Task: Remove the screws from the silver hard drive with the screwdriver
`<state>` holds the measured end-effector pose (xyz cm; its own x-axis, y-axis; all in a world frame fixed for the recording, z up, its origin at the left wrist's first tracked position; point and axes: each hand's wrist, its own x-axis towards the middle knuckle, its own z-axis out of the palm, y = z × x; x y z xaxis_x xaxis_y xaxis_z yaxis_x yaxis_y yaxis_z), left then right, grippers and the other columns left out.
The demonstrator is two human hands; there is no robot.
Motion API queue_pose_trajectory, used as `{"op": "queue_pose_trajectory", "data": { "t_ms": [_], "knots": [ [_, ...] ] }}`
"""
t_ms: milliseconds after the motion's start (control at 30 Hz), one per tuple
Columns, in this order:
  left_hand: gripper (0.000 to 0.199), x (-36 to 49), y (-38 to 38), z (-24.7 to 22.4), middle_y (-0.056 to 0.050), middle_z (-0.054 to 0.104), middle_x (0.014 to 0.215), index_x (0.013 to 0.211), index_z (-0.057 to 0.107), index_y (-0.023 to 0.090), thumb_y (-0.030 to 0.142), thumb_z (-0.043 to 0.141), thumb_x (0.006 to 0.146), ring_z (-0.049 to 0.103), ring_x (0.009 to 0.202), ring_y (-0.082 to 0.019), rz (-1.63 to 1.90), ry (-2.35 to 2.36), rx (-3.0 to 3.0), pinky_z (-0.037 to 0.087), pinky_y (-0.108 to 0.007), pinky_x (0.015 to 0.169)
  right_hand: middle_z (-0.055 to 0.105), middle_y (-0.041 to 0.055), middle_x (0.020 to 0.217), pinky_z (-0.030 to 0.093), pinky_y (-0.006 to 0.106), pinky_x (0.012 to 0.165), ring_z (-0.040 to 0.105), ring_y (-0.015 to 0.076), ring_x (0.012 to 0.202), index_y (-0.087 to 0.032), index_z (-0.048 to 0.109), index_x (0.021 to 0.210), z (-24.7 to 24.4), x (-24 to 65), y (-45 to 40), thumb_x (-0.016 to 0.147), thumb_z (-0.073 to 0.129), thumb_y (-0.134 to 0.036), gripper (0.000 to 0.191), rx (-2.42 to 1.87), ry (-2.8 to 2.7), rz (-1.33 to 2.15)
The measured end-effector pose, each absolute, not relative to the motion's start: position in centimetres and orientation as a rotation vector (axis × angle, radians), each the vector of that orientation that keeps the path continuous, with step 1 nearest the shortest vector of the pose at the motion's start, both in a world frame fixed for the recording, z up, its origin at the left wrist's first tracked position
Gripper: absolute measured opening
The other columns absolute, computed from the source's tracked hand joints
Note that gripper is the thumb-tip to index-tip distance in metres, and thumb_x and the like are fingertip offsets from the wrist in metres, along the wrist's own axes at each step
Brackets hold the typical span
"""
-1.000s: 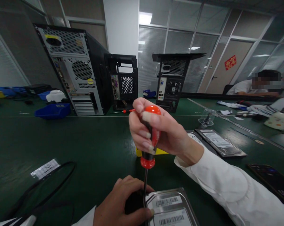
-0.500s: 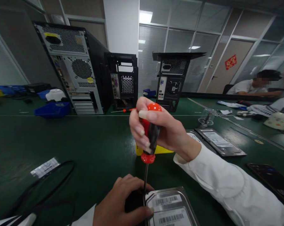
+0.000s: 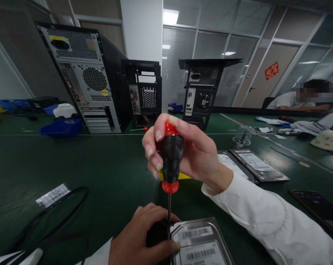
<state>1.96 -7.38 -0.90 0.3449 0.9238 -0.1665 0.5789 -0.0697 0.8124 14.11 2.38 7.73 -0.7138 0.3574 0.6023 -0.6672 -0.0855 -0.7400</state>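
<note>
A red and black screwdriver [image 3: 171, 158] stands nearly upright, its handle in the closed fingers of my right hand [image 3: 194, 147]. Its shaft runs down to the left edge of a silver hard drive [image 3: 199, 243], where the tip is hard to make out. Curled around that edge, my left hand [image 3: 141, 235] has its thumb on the drive's top and its other fingers at the far corner. White labels with barcodes cover the drive's face, and its lower part is cut off by the frame. Behind my right hand, part of a yellow object [image 3: 184, 175] shows.
Two more hard drives [image 3: 259, 165] lie to the right, near a phone [image 3: 318, 209]. Black cables [image 3: 58, 224] and a labelled bag [image 3: 53, 195] are at left. Computer cases [image 3: 78, 81] and a blue bin [image 3: 60, 128] stand behind. Another person [image 3: 301, 97] sits at far right.
My right hand has turned the screwdriver handle and shifted slightly left, so more of the black grip shows. The screwdriver is more upright. My left hand and the hard drive have stayed in place.
</note>
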Motion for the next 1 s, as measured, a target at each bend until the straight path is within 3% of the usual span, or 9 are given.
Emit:
{"op": "queue_pose_trajectory", "data": {
  "t_ms": [333,433,567,700,833,1000],
  "knots": [
    [0.026,1.93,-7.25,-0.87,0.000,0.064,0.100,0.100,0.064,0.025,0.035,0.066,0.076,0.052,0.100,-0.024,0.493,1.319,1.777,0.032,-0.040,0.097,0.052,-0.0029,0.074,0.037,0.013,0.042,0.049,0.0028,0.048,-0.017,0.041,0.074,7.26,14.85,2.89,0.086,0.048,-0.029,0.019,0.344,-1.430,1.902],
    [0.026,1.99,-7.19,-0.87,-0.001,0.064,0.099,0.099,0.065,0.024,0.034,0.066,0.076,0.052,0.099,-0.025,0.487,1.316,1.781,0.034,-0.039,0.093,0.045,-0.0043,0.066,0.035,0.013,0.040,0.044,0.0038,0.045,-0.018,0.046,0.083,7.34,14.74,2.59,0.089,0.045,-0.037,0.020,0.418,-1.474,1.925],
    [0.026,1.96,-7.24,-1.01,-0.001,0.065,0.100,0.100,0.065,0.024,0.033,0.066,0.075,0.053,0.099,-0.025,0.497,1.319,1.783,0.035,-0.038,0.092,0.046,-0.0007,0.068,0.039,0.018,0.045,0.048,0.0068,0.052,-0.015,0.057,0.098,7.61,14.45,2.10,0.091,0.030,-0.046,0.042,0.421,-1.492,1.965],
    [0.026,1.87,-7.26,-1.09,-0.001,0.065,0.100,0.100,0.065,0.024,0.033,0.066,0.076,0.053,0.099,-0.025,0.493,1.315,1.786,0.036,-0.038,0.090,0.051,0.0009,0.075,0.047,0.018,0.051,0.053,0.0072,0.059,-0.014,0.057,0.083,7.80,14.53,2.10,0.090,0.036,-0.040,0.034,0.430,-1.460,2.024],
    [0.026,1.88,-7.22,-1.06,0.000,0.065,0.099,0.099,0.065,0.025,0.034,0.066,0.075,0.053,0.098,-0.025,0.486,1.329,1.790,0.035,-0.038,0.092,0.059,0.0028,0.091,0.050,0.019,0.056,0.060,0.0063,0.062,-0.015,0.058,0.089,7.85,14.60,2.30,0.090,0.037,-0.036,0.030,0.519,-1.486,2.005],
    [0.026,1.93,-7.22,-0.96,-0.001,0.064,0.100,0.100,0.064,0.025,0.034,0.066,0.076,0.053,0.099,-0.025,0.488,1.321,1.800,0.037,-0.037,0.090,0.056,-0.0027,0.068,0.039,0.013,0.044,0.050,0.0036,0.047,-0.018,0.053,0.085,7.83,14.55,2.01,0.089,0.043,-0.034,0.020,0.462,-1.463,1.963]
  ]
}}
